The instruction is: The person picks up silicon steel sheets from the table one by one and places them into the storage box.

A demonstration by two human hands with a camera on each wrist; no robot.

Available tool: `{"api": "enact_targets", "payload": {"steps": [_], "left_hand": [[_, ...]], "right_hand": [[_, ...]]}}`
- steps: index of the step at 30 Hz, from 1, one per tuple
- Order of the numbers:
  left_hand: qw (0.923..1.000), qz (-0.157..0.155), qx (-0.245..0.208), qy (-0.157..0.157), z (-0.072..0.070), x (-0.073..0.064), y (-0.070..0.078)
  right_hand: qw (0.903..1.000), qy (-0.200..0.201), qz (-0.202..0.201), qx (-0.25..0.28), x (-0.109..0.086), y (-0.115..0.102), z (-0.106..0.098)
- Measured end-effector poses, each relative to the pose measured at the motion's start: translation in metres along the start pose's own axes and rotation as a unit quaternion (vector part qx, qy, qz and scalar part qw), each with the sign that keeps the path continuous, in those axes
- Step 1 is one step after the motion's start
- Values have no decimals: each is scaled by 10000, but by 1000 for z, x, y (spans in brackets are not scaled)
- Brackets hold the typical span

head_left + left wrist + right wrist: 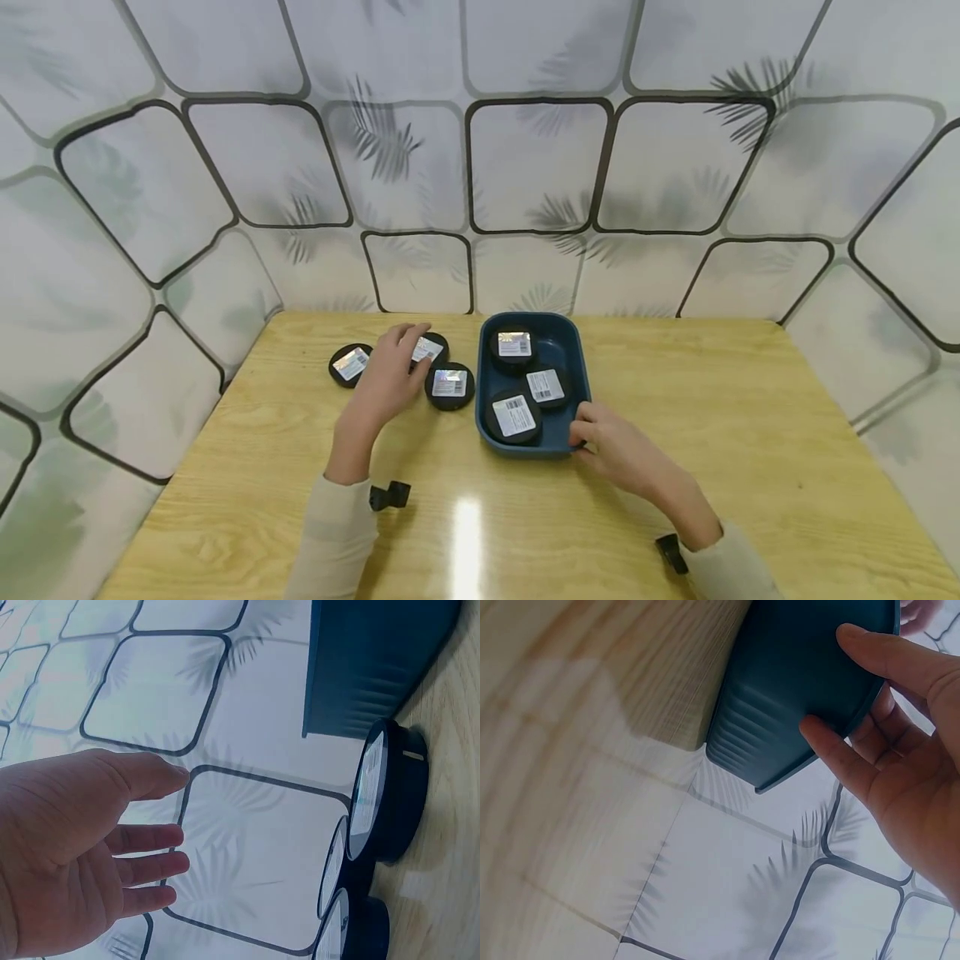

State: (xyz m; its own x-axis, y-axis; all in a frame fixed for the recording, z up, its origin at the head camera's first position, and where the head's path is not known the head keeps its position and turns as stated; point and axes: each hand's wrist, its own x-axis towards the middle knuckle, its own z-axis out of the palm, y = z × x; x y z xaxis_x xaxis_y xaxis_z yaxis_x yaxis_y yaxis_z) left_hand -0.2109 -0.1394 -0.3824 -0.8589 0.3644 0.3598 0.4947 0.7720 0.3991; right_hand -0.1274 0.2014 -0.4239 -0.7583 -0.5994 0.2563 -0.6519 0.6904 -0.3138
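Observation:
My left hand (388, 379) hovers over the table among three flat round black containers with labels on top. One container (347, 372) lies left of the hand, another (438, 346) is partly hidden behind its fingers, and a third (450, 402) sits to its right. In the left wrist view that hand (71, 855) has loosely extended fingers and nothing in them. A blue rectangular bin (528, 452) stands right of these, with several similar containers (515, 417) inside. My right hand (626, 450) grips the bin's near right corner, thumb and fingers at its rim in the right wrist view.
The wooden table (720, 400) extends to both sides of the bin. A patterned wall covering (540, 167) closes off the back and sides. Black clips on bands show at both wrists, and light glares off the table's front.

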Motion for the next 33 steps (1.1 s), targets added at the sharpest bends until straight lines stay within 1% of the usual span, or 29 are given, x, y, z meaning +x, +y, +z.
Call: {"api": "enact_targets", "payload": {"steps": [5, 10, 18, 23, 29, 33], "left_hand": [[9999, -119, 1, -100, 0, -2, -6], [9997, -97, -80, -192, 0, -1, -9], [9996, -135, -70, -222, 1, -2, -17], [9996, -146, -27, -227, 1, -4, -19], [9988, -295, 9, -398, 2, -6, -20], [9989, -321, -8, -351, 2, -6, -21]], "right_hand": [[9999, 124, -48, 2, 0, -1, 2], [9998, 195, -47, 24, 0, -2, 0], [9999, 101, -21, 37, 1, -2, -1], [9999, 140, -49, 54, 0, -2, 0], [9999, 108, -76, 58, -1, -1, 1], [9998, 172, -101, 56, 0, -1, 0]]}}
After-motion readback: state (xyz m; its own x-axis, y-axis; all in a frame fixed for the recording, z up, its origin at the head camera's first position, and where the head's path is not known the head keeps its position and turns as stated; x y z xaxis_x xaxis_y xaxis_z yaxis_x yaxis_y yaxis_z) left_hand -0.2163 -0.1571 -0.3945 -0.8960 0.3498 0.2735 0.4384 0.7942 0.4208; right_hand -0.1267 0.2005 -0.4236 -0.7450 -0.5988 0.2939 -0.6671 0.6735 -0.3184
